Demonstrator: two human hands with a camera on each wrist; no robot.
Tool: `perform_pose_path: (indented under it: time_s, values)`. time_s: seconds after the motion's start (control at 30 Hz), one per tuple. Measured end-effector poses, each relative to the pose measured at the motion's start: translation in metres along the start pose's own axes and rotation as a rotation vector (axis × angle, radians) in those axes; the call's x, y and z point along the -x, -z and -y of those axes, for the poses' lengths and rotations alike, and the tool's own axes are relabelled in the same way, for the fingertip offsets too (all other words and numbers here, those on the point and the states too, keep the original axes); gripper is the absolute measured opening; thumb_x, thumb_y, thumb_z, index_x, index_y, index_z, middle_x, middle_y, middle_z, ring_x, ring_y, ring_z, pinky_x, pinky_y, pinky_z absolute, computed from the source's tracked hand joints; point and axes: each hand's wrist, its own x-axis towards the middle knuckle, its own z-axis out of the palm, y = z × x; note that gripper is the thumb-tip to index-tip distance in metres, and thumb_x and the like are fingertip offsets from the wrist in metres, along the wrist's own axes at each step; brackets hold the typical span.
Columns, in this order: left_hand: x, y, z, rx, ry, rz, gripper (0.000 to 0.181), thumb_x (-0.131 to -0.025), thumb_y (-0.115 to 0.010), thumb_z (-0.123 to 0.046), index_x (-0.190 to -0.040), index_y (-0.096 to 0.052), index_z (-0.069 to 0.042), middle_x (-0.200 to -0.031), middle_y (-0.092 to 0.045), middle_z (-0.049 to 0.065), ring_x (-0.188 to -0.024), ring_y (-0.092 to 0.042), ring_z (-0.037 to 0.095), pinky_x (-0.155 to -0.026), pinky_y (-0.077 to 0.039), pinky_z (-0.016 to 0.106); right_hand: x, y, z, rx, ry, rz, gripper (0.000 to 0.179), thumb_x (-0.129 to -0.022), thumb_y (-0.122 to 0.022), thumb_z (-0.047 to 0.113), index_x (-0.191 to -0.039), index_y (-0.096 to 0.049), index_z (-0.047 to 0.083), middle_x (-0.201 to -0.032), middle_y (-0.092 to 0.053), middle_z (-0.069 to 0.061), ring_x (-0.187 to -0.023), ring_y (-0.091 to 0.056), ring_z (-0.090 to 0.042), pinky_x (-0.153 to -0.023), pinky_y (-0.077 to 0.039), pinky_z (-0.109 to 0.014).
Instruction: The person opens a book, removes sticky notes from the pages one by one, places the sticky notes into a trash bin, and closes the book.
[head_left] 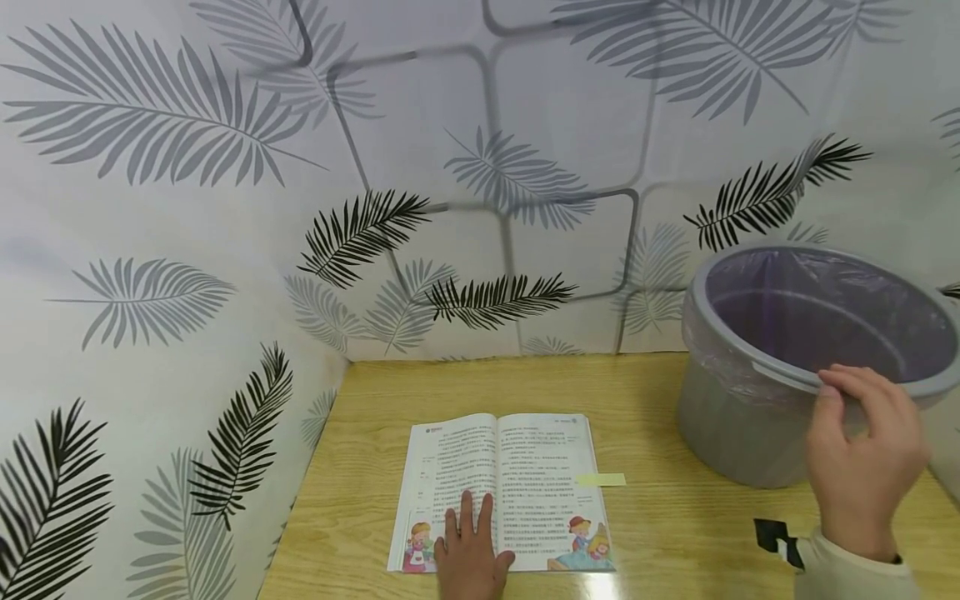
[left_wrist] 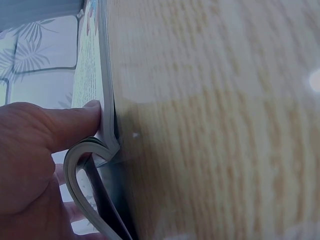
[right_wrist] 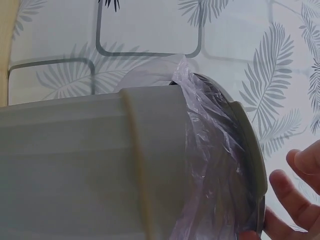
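An open book (head_left: 536, 500) with printed text and coloured cartoon pictures lies on the wooden table. My left hand (head_left: 472, 554) rests on its lower middle with the fingers spread over the pages. In the left wrist view the thumb (left_wrist: 80, 125) presses near the book's lower edge, where the pages bow up. A yellow sticky tab (head_left: 611, 480) juts from the right page. At the right stands a grey trash bin (head_left: 738, 417) lined with a translucent purple bag (right_wrist: 210, 170). By its front rim is my right hand (head_left: 870, 450), fingers loosely bent; nothing shows between them.
Leaf-patterned cloth (head_left: 480, 192) covers the wall behind the table and the left side. The wooden tabletop (head_left: 645, 400) extends between book and bin. A small black piece (head_left: 772, 533) lies beside the right sleeve (head_left: 847, 575).
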Motion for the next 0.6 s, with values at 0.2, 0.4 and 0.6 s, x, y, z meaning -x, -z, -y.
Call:
perform_pose_path:
  time_s: [0.2, 0.4, 0.6]
  values:
    - [0.0, -0.001, 0.0, 0.004, -0.002, -0.008, 0.084, -0.082, -0.077, -0.041, -0.153, -0.035, -0.023, -0.164, -0.025, 0.011, -0.146, -0.029, 0.047, -0.108, -0.03, 0.072, 0.004, 0.003, 0.005, -0.042, 0.019, -0.026, 0.017, -0.086, -0.061, 0.001, -0.088, -0.074, -0.01, -0.102, -0.064, 0.032, -0.096, -0.047, 0.023, -0.089, -0.029, -0.009]
    - [0.001, 0.0, 0.0, 0.003, -0.007, -0.016, 0.084, -0.082, -0.077, -0.041, -0.153, -0.036, -0.022, -0.164, -0.026, 0.011, -0.146, -0.03, 0.047, -0.108, -0.03, 0.072, 0.013, 0.001, 0.013, -0.103, 0.052, 0.039, 0.017, -0.086, -0.061, 0.0, -0.088, -0.074, -0.011, -0.097, -0.061, 0.038, -0.088, -0.046, 0.022, -0.085, -0.03, -0.008]
    - [0.0, 0.0, 0.0, 0.011, -0.001, 0.004, 0.084, -0.083, -0.077, -0.042, -0.153, -0.034, -0.023, -0.164, -0.024, 0.011, -0.147, -0.028, 0.047, -0.109, -0.029, 0.072, 0.032, -0.008, 0.016, -0.16, 0.112, 0.189, 0.012, -0.083, -0.064, -0.011, -0.09, -0.074, -0.01, -0.088, -0.07, 0.0, -0.091, -0.05, 0.02, -0.083, -0.037, -0.004]
